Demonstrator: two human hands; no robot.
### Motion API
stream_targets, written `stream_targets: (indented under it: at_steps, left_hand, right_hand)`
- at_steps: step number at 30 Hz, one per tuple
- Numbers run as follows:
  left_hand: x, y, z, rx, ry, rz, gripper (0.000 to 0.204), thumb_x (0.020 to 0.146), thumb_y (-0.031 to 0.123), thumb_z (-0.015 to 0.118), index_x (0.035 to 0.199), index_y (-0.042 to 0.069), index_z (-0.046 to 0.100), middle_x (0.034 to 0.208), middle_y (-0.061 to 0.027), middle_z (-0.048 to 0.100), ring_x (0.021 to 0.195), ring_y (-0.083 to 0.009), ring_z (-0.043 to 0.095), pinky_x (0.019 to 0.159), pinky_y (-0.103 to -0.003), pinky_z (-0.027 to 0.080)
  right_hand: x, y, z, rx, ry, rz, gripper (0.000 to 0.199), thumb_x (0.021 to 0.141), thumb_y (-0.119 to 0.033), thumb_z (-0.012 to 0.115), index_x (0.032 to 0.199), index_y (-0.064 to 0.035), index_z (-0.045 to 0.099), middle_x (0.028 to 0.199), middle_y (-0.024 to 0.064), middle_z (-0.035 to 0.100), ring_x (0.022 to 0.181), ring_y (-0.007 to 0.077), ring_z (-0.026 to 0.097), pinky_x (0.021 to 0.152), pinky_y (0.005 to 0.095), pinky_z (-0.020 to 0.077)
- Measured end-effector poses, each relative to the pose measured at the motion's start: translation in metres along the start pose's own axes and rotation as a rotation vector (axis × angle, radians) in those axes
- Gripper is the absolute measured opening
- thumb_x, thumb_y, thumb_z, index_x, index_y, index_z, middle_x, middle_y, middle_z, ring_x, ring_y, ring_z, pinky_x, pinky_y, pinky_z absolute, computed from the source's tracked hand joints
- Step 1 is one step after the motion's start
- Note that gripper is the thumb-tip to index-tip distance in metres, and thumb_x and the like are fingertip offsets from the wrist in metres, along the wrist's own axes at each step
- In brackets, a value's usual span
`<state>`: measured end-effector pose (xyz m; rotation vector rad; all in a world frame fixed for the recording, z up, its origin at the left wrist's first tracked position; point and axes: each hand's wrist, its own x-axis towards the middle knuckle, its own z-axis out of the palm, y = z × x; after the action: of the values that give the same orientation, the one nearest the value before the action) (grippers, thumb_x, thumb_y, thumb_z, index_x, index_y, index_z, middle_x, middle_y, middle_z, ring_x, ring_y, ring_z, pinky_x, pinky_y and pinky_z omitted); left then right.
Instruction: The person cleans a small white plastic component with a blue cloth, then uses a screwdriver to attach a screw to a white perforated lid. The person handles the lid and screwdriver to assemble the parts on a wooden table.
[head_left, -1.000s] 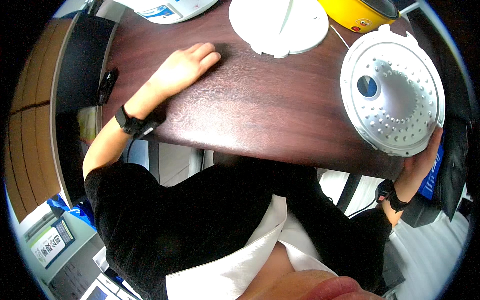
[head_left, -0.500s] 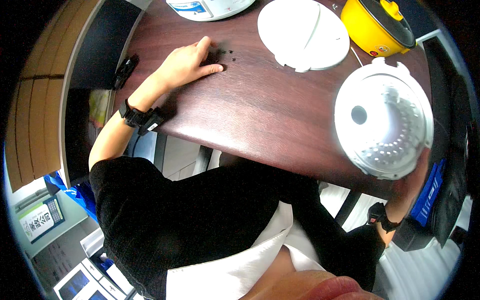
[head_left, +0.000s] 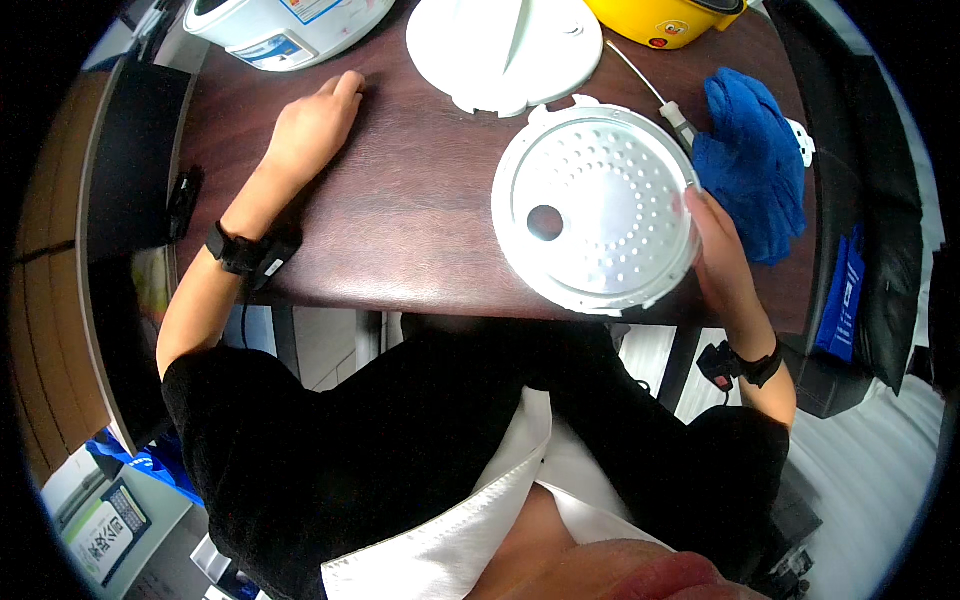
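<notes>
In my right hand [head_left: 722,255] is a round silvery metal inner lid plate [head_left: 625,225], dotted with small bumps and pierced by a dark round hole. My fingers grip its right edge, and it is raised over the front of the dark wood table [head_left: 420,220]. My left hand [head_left: 312,130] rests on the table at the left with its fingers curled in. Whatever lies under those fingertips is hidden. Just beyond the plate lies a white oval lid [head_left: 470,50]. A screwdriver [head_left: 675,118] with a grey handle lies to the plate's right.
At the far left stands a white cooker body [head_left: 330,35]; a yellow pot [head_left: 650,22] is at the far right. A crumpled blue cloth [head_left: 750,180] lies by the right edge, beside a white socket piece [head_left: 802,143]. A black object [head_left: 183,205] sits at the left edge.
My right hand has brought the plate leftward, uncovering the blue cloth and screwdriver. The left hand's fingers have curled in, and small dark bits seen beside it no longer show. The view has shifted.
</notes>
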<state>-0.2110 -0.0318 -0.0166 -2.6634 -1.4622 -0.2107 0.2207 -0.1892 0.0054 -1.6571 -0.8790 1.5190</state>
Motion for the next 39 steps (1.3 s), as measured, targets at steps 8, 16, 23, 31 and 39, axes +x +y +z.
stream_targets:
  at_steps: [8, 16, 23, 31, 39]
  left_hand:
    - [0.014, -0.041, 0.003, -0.076, -0.011, -0.039, 0.017, 0.095, 0.016, 0.047, 0.107, 0.004, 0.049, 0.100, -0.0215, 0.063, 0.087, -0.0404, 0.062, 0.073, -0.047, 0.050]
    - [-0.014, -0.060, -0.022, -0.278, -0.194, -0.019, 0.041, 0.084, 0.017, 0.069, 0.117, 0.000, 0.053, 0.109, -0.0198, 0.060, 0.099, -0.0337, 0.061, 0.087, -0.040, 0.050]
    - [-0.007, -0.060, -0.021, -0.322, -0.205, -0.061, 0.032, 0.083, 0.015, 0.070, 0.108, -0.001, 0.057, 0.094, -0.0169, 0.062, 0.085, -0.0296, 0.061, 0.077, -0.037, 0.050]
    - [0.016, -0.060, -0.002, -0.333, -0.159, -0.069, 0.035, 0.085, 0.019, 0.068, 0.110, 0.000, 0.054, 0.084, -0.0176, 0.061, 0.076, -0.0300, 0.061, 0.069, -0.039, 0.049]
    - [0.022, -0.055, -0.004, -0.272, -0.062, -0.041, 0.019, 0.086, 0.010, 0.063, 0.102, 0.000, 0.057, 0.090, -0.0204, 0.064, 0.082, -0.0322, 0.064, 0.073, -0.038, 0.050]
  right_hand:
    - [0.004, -0.016, -0.002, -0.815, 0.024, -0.403, 0.034, 0.090, -0.027, 0.062, 0.109, 0.0007, 0.058, 0.083, 0.0106, 0.064, 0.067, 0.0206, 0.061, 0.060, 0.0311, 0.0471]
    - [0.016, -0.061, -0.016, -1.107, 0.159, -0.561, 0.029, 0.090, -0.023, 0.063, 0.111, -0.0027, 0.059, 0.083, 0.0125, 0.064, 0.069, 0.0206, 0.061, 0.064, 0.0326, 0.0472]
    - [0.063, -0.071, -0.031, -1.485, 0.398, -0.651, 0.036, 0.087, -0.031, 0.065, 0.112, -0.0051, 0.059, 0.105, 0.0150, 0.062, 0.097, 0.0307, 0.061, 0.083, 0.0382, 0.0489]
    - [0.078, -0.065, -0.031, -1.567, 0.260, -0.828, 0.045, 0.082, -0.038, 0.069, 0.115, -0.0076, 0.060, 0.106, 0.0134, 0.063, 0.099, 0.0302, 0.060, 0.085, 0.0445, 0.0430]
    - [0.092, -0.067, -0.027, -1.663, 0.127, -0.606, 0.034, 0.085, -0.033, 0.067, 0.108, -0.0083, 0.063, 0.086, 0.0093, 0.064, 0.085, 0.0225, 0.059, 0.082, 0.0380, 0.0336]
